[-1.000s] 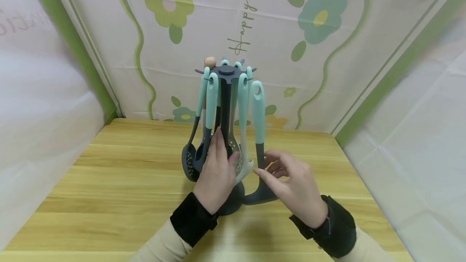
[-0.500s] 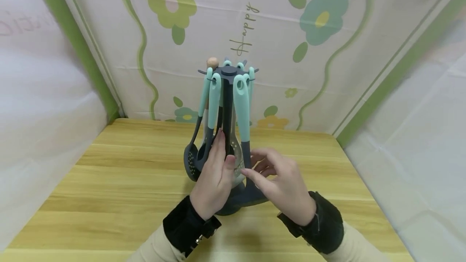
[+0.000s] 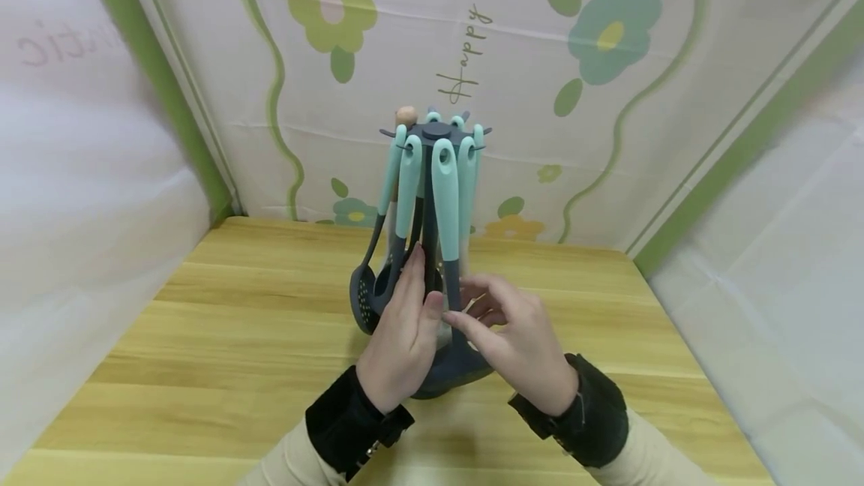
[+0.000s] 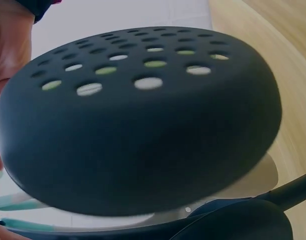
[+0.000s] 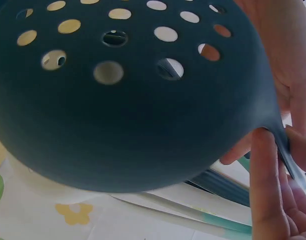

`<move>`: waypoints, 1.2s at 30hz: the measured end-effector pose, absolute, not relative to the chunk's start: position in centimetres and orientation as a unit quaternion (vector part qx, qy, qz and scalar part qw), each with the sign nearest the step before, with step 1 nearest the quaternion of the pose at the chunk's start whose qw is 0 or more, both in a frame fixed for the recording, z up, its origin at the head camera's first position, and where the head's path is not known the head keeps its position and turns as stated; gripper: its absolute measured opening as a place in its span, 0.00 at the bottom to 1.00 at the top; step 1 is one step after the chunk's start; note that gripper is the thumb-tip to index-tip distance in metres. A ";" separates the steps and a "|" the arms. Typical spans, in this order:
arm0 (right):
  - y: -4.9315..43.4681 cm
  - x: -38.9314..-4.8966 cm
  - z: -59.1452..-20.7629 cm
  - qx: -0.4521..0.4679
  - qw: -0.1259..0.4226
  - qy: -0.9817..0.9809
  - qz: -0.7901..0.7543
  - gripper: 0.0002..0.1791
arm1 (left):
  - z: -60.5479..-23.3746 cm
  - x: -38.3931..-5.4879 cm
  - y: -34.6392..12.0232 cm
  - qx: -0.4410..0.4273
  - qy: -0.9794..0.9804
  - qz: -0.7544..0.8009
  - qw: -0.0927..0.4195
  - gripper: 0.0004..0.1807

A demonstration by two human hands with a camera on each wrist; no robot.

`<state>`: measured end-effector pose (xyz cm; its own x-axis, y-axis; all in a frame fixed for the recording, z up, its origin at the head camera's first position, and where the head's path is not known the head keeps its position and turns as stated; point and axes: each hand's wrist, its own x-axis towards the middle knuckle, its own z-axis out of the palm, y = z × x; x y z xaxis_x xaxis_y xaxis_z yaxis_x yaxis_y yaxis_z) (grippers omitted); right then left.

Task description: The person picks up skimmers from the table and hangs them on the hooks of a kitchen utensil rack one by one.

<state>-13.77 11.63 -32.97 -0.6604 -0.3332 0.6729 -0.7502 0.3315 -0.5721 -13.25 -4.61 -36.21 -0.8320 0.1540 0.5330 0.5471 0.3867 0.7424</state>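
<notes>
My right hand (image 3: 516, 328) pinches the dark neck of a skimmer (image 3: 445, 208) with a mint handle, held upright before the utensil stand (image 3: 437, 132). Its handle hole is right at the front of the stand's dark top. In the right wrist view, the perforated skimmer head (image 5: 128, 120) fills most of the picture, with fingers (image 5: 267, 185) at its neck. From the left wrist, the perforated head (image 4: 143, 145) shows close up. My left hand (image 3: 401, 343) rests against the stand's lower middle, fingers straight and together, thumb raised. The stand's post is partly hidden.
Several mint-handled utensils hang around the stand, including another perforated skimmer (image 3: 364, 298) at its left. A utensil with a wooden end (image 3: 406, 115) hangs at the back. The stand is on a wood-grain table (image 3: 223, 366), with a flowered cloth (image 3: 506, 43) behind.
My right hand has brought the skimmer leftward from beside the stand to its front, its handle now overlapping the stand's top. The left hand stays against the stand. The head view shifted slightly.
</notes>
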 end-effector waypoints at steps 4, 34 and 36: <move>11.5 -13.8 -33.0 0.340 0.222 -0.783 0.472 0.17 | -36.2 -13.1 -4.5 -0.216 -0.810 -0.509 0.193 0.35; 11.2 -16.0 -34.6 0.320 0.185 -0.786 0.495 0.14 | -36.0 -12.1 -6.5 -0.255 -0.804 -0.369 0.391 0.21; 11.7 -16.3 -34.7 0.334 0.210 -0.789 0.472 0.12 | -35.9 -12.3 -7.1 -0.261 -0.798 -0.356 0.411 0.19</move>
